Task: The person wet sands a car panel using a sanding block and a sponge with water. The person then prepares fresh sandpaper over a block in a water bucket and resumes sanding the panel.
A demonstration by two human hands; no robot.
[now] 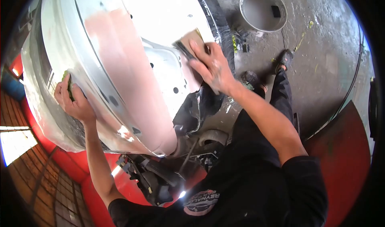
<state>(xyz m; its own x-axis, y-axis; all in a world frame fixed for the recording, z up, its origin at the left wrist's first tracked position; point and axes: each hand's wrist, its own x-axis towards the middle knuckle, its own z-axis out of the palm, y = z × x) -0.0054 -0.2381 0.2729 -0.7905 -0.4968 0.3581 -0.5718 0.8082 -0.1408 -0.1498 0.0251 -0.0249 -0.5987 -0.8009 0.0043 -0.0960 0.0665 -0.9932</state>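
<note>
A white car body point(168, 6) with a broad patch of pinkish filler point(128, 66) fills the upper left. My left hand point(74, 98) is closed round a green sponge or pad point(68, 84) against the outer body panel at the far left. My right hand point(212, 64) grips a flat tan sanding block point(191, 42), thumb on one side and fingers on the other, over the car's right edge. Whether the block touches the surface cannot be made out.
A round bucket point(263, 10) with greyish contents and a dark piece in it stands on the concrete floor at the top. Black plastic sheeting point(200, 106) hangs by the car's edge. Exposed metal parts point(160, 175) lie below it. A red panel point(345, 167) is at the lower right.
</note>
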